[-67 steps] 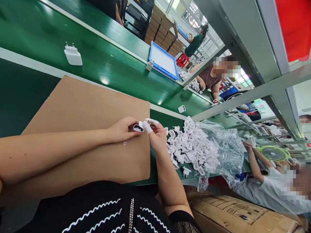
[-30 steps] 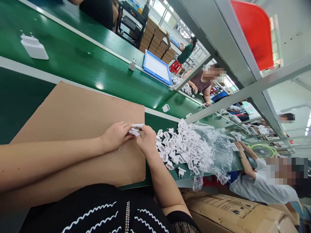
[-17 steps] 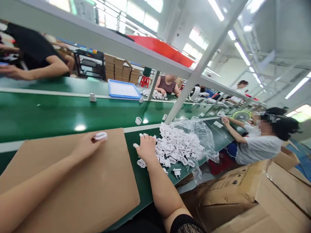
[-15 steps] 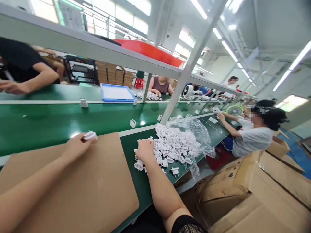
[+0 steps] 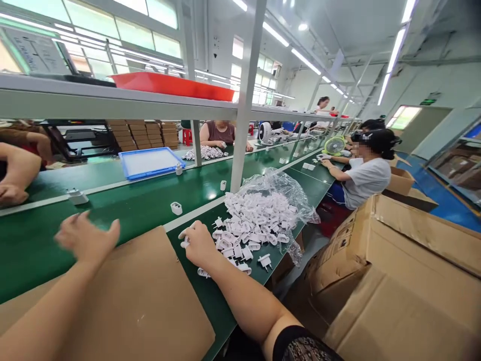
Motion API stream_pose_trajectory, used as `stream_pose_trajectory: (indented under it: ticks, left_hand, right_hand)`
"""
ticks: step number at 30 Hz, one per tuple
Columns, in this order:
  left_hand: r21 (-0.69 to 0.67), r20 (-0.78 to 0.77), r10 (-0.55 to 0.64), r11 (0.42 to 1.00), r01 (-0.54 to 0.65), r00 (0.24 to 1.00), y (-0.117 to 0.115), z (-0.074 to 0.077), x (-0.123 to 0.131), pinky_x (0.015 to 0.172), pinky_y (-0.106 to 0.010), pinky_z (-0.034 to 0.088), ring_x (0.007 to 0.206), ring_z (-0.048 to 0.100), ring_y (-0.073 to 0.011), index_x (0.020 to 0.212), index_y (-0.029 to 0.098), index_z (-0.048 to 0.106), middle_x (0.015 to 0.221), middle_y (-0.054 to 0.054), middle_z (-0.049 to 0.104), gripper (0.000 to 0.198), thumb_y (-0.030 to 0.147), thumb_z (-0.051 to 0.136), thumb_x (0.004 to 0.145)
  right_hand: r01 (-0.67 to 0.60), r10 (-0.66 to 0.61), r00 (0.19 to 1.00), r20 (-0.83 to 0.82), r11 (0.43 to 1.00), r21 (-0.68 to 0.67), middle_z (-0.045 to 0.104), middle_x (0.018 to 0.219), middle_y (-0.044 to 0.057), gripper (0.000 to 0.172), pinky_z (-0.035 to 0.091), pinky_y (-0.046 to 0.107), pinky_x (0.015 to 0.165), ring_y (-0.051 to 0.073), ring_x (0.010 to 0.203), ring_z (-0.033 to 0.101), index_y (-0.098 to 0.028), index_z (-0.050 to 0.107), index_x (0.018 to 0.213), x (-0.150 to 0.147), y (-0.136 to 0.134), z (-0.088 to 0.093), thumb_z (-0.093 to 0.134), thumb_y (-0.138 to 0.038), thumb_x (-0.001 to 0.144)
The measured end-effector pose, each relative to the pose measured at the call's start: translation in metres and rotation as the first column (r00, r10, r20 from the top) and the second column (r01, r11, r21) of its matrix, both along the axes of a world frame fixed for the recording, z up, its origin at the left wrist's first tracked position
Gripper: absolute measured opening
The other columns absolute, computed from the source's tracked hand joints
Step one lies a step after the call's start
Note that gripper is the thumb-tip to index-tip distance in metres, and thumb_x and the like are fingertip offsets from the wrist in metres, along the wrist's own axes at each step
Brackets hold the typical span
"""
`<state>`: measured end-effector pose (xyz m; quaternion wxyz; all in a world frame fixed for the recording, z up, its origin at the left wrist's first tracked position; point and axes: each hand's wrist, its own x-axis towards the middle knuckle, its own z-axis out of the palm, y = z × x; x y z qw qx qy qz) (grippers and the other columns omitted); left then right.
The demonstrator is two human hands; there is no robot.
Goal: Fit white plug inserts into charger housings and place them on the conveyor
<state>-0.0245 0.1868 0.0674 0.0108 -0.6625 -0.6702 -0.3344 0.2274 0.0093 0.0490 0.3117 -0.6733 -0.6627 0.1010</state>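
Observation:
My left hand point(image 5: 88, 238), a little blurred, is spread open above the green belt, just past the far edge of a cardboard sheet point(image 5: 139, 281). No item shows in it. Beyond its fingers lies a white plug adapter point(image 5: 77, 196) with its pins up. My right hand point(image 5: 199, 244) is curled round a white plug housing point(image 5: 185, 241), mostly covered by the fingers, at the left side of a heap of white plug housings point(image 5: 259, 215). A single housing with two pins point(image 5: 265, 261) lies at the heap's near edge.
Clear plastic bag point(image 5: 300, 200) lies under and behind the heap. More white pieces point(image 5: 176, 208) sit on the green belt point(image 5: 139, 210). A metal post point(image 5: 244, 125) rises beside the heap. Large cartons point(image 5: 349, 250) stand at right; co-workers sit across and farther along.
My left hand has opened and moved left; the white piece it held no longer shows in it. My right hand has drawn left from the heap with a housing. The view has turned right.

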Motion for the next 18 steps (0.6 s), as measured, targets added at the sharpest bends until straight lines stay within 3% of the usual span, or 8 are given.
stream_pose_trajectory:
  ticks: [1,3,5,8,10,14,18]
  left_hand:
    - [0.036,0.003,-0.087,0.996,0.087,0.996,0.000,0.000,0.014,0.112,-0.061,0.033,0.133,0.045,-0.0426,0.132,0.028,0.048,0.132,-0.009,0.061,0.072,0.073,0.053,0.076]
    - [-0.101,0.032,-0.393,0.914,0.394,0.919,0.005,-0.005,0.045,0.113,-0.052,0.035,0.123,0.055,-0.0383,0.131,0.021,0.054,0.126,-0.011,0.065,0.071,0.070,0.056,0.079]
    - [-0.175,0.077,-0.433,0.881,0.440,0.898,0.014,-0.017,0.076,0.107,-0.044,0.043,0.118,0.059,-0.0346,0.130,0.018,0.057,0.128,-0.013,0.065,0.074,0.071,0.061,0.078]
    - [-0.294,0.128,-0.365,0.874,0.386,0.922,0.025,-0.037,0.116,0.113,-0.047,0.037,0.135,0.046,-0.0424,0.139,0.010,0.050,0.142,-0.024,0.055,0.093,0.066,0.076,0.070]
    - [-0.310,0.163,-0.314,0.884,0.350,0.935,0.027,-0.044,0.134,0.109,-0.049,0.039,0.136,0.045,-0.0445,0.137,0.008,0.051,0.140,-0.027,0.055,0.090,0.062,0.079,0.070]
    - [-0.294,0.219,-0.298,0.888,0.354,0.929,0.020,-0.042,0.133,0.094,-0.041,0.047,0.114,0.061,-0.0342,0.120,0.013,0.059,0.121,-0.019,0.066,0.057,0.052,0.073,0.080]
    - [-0.211,0.220,-0.361,0.890,0.405,0.906,-0.015,-0.034,0.091,0.080,-0.033,0.047,0.094,0.064,-0.0249,0.112,0.018,0.059,0.106,-0.009,0.069,0.060,0.062,0.076,0.075]
  right_hand:
    - [-0.023,0.023,0.998,-0.062,1.000,-0.003,0.053,0.116,0.006,0.033,0.049,0.031,0.081,0.019,0.092,0.059,-0.026,0.069,0.115,-0.004,-0.003,0.000,0.064,-0.016,0.084]
    - [-0.071,0.065,0.985,-0.163,0.997,-0.036,0.054,0.117,0.004,0.035,0.050,0.030,0.080,0.016,0.083,0.061,-0.026,0.064,0.120,-0.010,-0.007,0.002,0.068,-0.026,0.085]
    - [-0.111,0.091,0.969,-0.228,0.991,-0.077,0.059,0.112,0.003,0.041,0.050,0.031,0.079,0.016,0.083,0.062,-0.025,0.062,0.121,-0.015,-0.010,0.002,0.072,-0.033,0.083]
    - [-0.146,0.100,0.941,-0.323,0.982,-0.121,0.065,0.098,0.001,0.041,0.051,0.030,0.078,0.018,0.089,0.064,-0.022,0.063,0.108,-0.018,-0.011,0.001,0.082,-0.035,0.074]
    - [-0.147,0.093,0.916,-0.391,0.983,-0.112,0.067,0.097,0.002,0.044,0.051,0.029,0.075,0.018,0.087,0.064,-0.021,0.064,0.099,-0.017,-0.009,-0.001,0.088,-0.035,0.065]
    - [-0.157,0.077,0.802,-0.592,0.984,-0.085,0.069,0.091,0.001,0.046,0.053,0.031,0.073,0.017,0.079,0.064,-0.021,0.066,0.092,-0.011,-0.001,-0.007,0.091,-0.035,0.056]
    - [-0.311,0.116,0.454,-0.884,0.950,-0.035,0.074,0.093,0.003,0.056,0.056,0.032,0.074,0.020,0.085,0.069,-0.019,0.068,0.104,-0.012,0.000,-0.005,0.089,-0.038,0.055]
